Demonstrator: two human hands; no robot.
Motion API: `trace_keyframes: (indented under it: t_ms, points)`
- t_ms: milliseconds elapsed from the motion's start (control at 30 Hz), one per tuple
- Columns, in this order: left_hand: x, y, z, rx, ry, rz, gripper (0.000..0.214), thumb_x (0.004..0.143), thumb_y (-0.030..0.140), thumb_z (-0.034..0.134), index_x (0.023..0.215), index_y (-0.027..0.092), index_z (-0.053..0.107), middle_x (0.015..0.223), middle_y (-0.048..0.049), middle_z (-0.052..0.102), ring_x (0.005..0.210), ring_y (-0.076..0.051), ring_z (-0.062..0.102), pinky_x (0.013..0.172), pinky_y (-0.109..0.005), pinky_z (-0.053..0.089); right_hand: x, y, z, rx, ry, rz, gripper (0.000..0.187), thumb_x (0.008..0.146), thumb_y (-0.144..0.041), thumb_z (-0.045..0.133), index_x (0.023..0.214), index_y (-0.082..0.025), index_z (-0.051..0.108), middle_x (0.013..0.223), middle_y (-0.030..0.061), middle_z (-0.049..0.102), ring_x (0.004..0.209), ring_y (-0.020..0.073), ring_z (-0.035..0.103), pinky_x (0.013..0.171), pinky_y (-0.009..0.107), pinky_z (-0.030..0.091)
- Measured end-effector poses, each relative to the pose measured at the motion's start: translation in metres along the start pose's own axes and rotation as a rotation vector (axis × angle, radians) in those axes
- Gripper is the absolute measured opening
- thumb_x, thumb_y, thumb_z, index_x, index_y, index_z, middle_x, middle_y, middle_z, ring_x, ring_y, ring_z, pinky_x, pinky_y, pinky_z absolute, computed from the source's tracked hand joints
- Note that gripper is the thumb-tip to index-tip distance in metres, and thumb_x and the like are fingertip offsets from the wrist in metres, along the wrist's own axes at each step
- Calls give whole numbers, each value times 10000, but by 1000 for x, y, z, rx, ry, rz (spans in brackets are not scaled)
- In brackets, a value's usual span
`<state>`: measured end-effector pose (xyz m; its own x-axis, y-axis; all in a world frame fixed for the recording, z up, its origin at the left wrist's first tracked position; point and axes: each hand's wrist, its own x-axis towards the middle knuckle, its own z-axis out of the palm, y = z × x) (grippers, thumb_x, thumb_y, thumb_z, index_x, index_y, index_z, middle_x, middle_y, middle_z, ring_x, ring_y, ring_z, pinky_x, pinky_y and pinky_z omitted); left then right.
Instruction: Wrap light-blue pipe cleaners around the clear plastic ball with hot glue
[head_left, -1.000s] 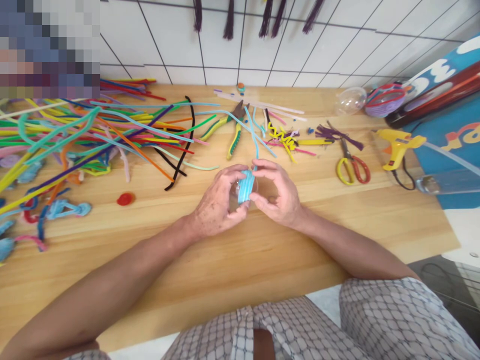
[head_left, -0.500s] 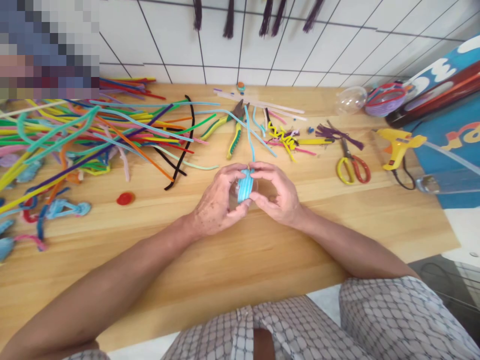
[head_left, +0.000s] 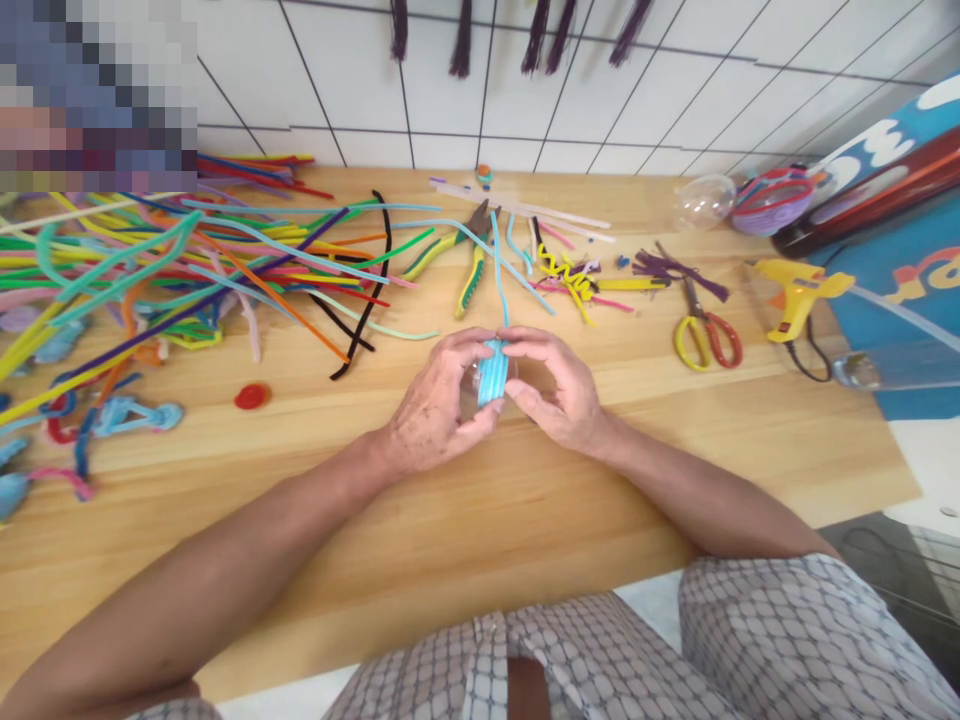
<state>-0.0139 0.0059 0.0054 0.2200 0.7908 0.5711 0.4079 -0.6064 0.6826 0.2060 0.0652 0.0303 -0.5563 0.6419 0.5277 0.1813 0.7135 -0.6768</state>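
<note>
Between my two hands is a clear plastic ball (head_left: pixel 470 385) with a light blue pipe cleaner (head_left: pixel 492 372) wound round its middle in several side-by-side turns. The pipe cleaner's loose end runs up and away over the table toward the pliers. My left hand (head_left: pixel 435 400) grips the ball from the left, fingers on top and thumb below. My right hand (head_left: pixel 559 385) curves round the right side, its fingertips at the top of the blue winding and its thumb near the lower right edge. Part of the ball is hidden behind the fingers.
Pliers (head_left: pixel 474 240) lie behind my hands, a heap of coloured pipe cleaners (head_left: pixel 247 250) to the left with a red cap (head_left: pixel 252 396). Scissors (head_left: pixel 705 335), a yellow glue gun (head_left: pixel 799 290), purple bristles (head_left: pixel 679 268) and a clear ball (head_left: pixel 706 203) are at right. Behind is a tiled wall (head_left: pixel 330 70).
My right thumb has shifted slightly to the right, away from the blue winding. The ball and my left hand stay nearly where they were.
</note>
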Motion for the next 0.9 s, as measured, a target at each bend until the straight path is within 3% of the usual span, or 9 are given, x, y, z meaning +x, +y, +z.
trace_keyframes:
  t_ms: [467,700,900]
  points:
    - [3,6,-4,100,-42,53,665,1013,245,698,1625,270,438,1506,-185,563,1430,-337,593,1174,-579,573,-2,-1,0,19,12,39,339,1056,-409,743,1346,-259,652,1452,168,761,1390,306,741,1161,550,633]
    - [1,6,-6,99,-90,45,653,1015,197,665,1617,335,454,1557,-171,486,1463,-340,550,1153,-566,601,-4,-1,2,53,5,64,399,1056,-438,752,1395,-265,632,1443,144,779,1354,281,765,1154,484,648]
    - [2,7,-6,75,-79,43,625,990,195,685,1570,336,499,1515,-156,510,1423,-332,566,1125,-543,613,-5,0,1,22,8,66,406,1049,-434,759,1399,-268,634,1403,140,790,1321,289,776,1130,485,658]
